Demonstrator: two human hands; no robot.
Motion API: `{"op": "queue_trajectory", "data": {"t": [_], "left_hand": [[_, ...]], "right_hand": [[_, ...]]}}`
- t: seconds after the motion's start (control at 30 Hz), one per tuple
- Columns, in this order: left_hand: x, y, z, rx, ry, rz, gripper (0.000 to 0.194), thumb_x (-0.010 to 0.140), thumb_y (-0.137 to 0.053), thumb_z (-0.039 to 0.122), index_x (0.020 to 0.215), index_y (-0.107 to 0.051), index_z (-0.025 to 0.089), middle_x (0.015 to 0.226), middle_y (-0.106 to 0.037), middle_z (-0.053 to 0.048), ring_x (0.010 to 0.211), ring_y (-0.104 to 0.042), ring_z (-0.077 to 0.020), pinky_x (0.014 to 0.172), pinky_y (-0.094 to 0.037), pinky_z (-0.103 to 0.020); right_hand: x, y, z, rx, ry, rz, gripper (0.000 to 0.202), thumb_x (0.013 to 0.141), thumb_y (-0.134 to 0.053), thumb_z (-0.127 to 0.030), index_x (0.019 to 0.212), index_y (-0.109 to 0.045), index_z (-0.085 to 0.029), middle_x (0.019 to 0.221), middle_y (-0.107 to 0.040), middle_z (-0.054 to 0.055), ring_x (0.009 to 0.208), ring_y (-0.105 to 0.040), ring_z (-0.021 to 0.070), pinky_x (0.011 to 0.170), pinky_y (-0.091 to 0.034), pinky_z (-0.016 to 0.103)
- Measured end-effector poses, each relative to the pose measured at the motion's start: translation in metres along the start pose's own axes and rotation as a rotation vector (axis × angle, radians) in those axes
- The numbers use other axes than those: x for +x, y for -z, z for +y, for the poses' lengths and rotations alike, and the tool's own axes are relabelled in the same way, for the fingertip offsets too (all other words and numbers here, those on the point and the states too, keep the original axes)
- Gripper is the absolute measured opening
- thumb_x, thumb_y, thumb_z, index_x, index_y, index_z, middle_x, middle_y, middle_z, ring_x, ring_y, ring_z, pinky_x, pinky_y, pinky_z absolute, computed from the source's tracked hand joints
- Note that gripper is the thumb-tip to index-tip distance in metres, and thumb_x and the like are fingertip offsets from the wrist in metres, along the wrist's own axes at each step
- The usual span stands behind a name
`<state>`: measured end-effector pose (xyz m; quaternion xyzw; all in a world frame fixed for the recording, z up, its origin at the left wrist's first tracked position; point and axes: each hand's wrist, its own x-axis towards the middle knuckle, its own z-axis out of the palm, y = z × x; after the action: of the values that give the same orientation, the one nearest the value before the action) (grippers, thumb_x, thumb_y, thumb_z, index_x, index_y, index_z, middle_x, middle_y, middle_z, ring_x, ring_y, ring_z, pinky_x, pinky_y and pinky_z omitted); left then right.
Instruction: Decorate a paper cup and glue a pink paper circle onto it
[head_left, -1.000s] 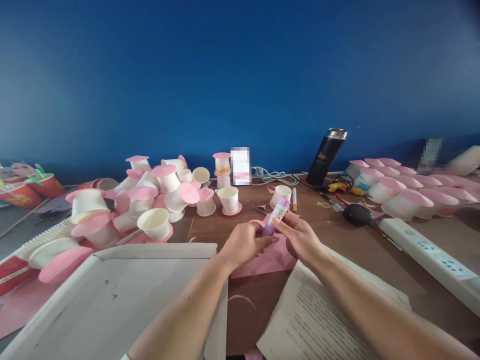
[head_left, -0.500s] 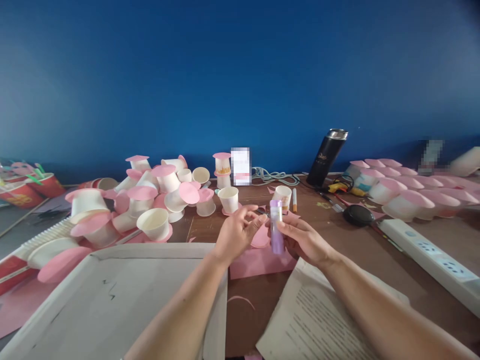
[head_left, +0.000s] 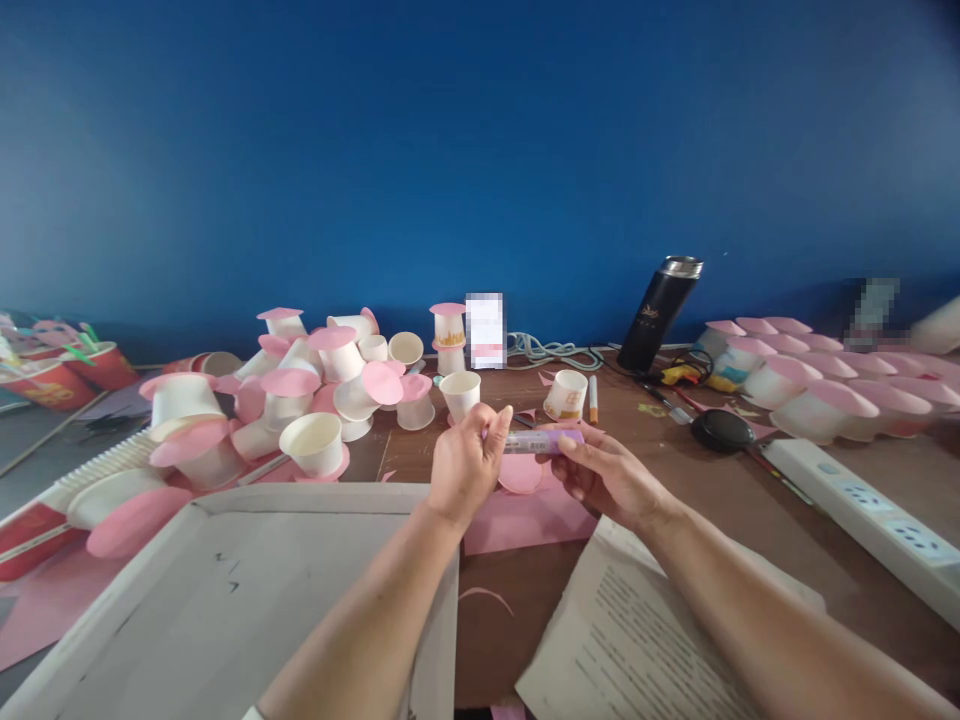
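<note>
A purple glue stick (head_left: 534, 441) lies level between my hands, its printed label turned up. My left hand (head_left: 469, 455) is closed round its left end, which the fingers hide. The thumb and fingers of my right hand (head_left: 604, 465) grip its right end. Just under the stick is a pink paper disc (head_left: 520, 474), above a pink sheet (head_left: 529, 518) on the brown table. Beyond my left hand an open white paper cup (head_left: 460, 394) stands upright. Another paper cup (head_left: 565, 394), with a printed pattern, stands behind my right hand.
Paper cups with pink discs (head_left: 337, 350) crowd the left. More pink-topped cups (head_left: 825, 395) stand right. Near me lie a white tray-like board (head_left: 247, 600) and a printed page (head_left: 637, 620). A black flask (head_left: 658, 315), a power strip (head_left: 862, 500) and a marker (head_left: 593, 399) are farther off.
The glue stick has turned from upright to level. My left hand, earlier apart from it with loose fingers, has closed on one end. My right hand still holds the other end.
</note>
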<state>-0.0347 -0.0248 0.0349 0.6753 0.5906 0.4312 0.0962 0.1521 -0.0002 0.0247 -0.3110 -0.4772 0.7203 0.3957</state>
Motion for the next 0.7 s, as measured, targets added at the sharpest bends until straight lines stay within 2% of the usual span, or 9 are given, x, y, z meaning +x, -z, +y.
{"op": "queue_trajectory", "data": {"t": [0.17,0.3,0.37,0.5,0.6,0.7], "left_hand": [[-0.006,-0.007,0.003,0.074,-0.102,-0.176,0.034,0.092,-0.035,0.049,0.084,-0.053,0.021,0.078,-0.064,-0.003,0.071,-0.06,-0.0162,0.059,-0.036,-0.024],[-0.008,-0.012,0.002,0.099,-0.175,-0.202,0.037,0.09,-0.037,0.052,0.101,-0.049,0.019,0.095,-0.065,-0.007,0.084,-0.062,-0.0201,0.065,-0.041,-0.026],[-0.007,-0.013,0.001,0.15,-0.18,-0.224,0.04,0.089,-0.035,0.054,0.102,-0.047,0.018,0.094,-0.065,-0.009,0.082,-0.063,-0.0214,0.064,-0.042,-0.027],[-0.006,-0.014,0.001,0.241,-0.176,-0.303,0.045,0.091,-0.026,0.056,0.097,-0.048,0.016,0.087,-0.064,-0.011,0.076,-0.063,-0.0239,0.06,-0.041,-0.029],[-0.005,-0.013,0.002,0.145,-0.126,-0.325,0.046,0.091,-0.023,0.055,0.089,-0.049,0.017,0.076,-0.063,-0.009,0.07,-0.061,-0.0225,0.06,-0.04,-0.03],[-0.004,-0.011,0.004,-0.134,-0.043,-0.374,0.047,0.093,-0.02,0.052,0.074,-0.048,0.019,0.067,-0.06,-0.004,0.063,-0.058,-0.0163,0.061,-0.041,-0.027]], "right_hand": [[0.004,-0.004,0.011,-0.014,0.027,0.096,0.029,0.072,-0.073,-0.041,0.079,-0.063,-0.015,0.067,-0.056,0.001,0.055,-0.046,0.0086,0.045,-0.036,0.02],[0.009,-0.002,0.014,0.043,0.066,0.206,0.029,0.07,-0.075,-0.04,0.073,-0.061,-0.015,0.061,-0.054,-0.001,0.053,-0.045,0.0082,0.045,-0.035,0.021],[0.01,-0.001,0.013,0.096,0.097,0.245,0.027,0.069,-0.076,-0.038,0.076,-0.062,-0.016,0.064,-0.056,0.0,0.054,-0.047,0.0082,0.045,-0.035,0.02],[0.009,-0.001,0.01,0.085,0.107,0.239,0.026,0.068,-0.077,-0.037,0.073,-0.064,-0.015,0.065,-0.059,0.001,0.056,-0.05,0.0096,0.049,-0.038,0.022],[0.007,-0.002,0.008,0.042,0.122,0.236,0.027,0.067,-0.077,-0.038,0.072,-0.063,-0.016,0.065,-0.06,0.001,0.057,-0.052,0.0105,0.055,-0.04,0.025],[0.007,-0.001,0.01,0.012,0.112,0.223,0.027,0.068,-0.076,-0.04,0.076,-0.063,-0.017,0.068,-0.06,0.001,0.058,-0.051,0.0109,0.055,-0.04,0.025]]}}
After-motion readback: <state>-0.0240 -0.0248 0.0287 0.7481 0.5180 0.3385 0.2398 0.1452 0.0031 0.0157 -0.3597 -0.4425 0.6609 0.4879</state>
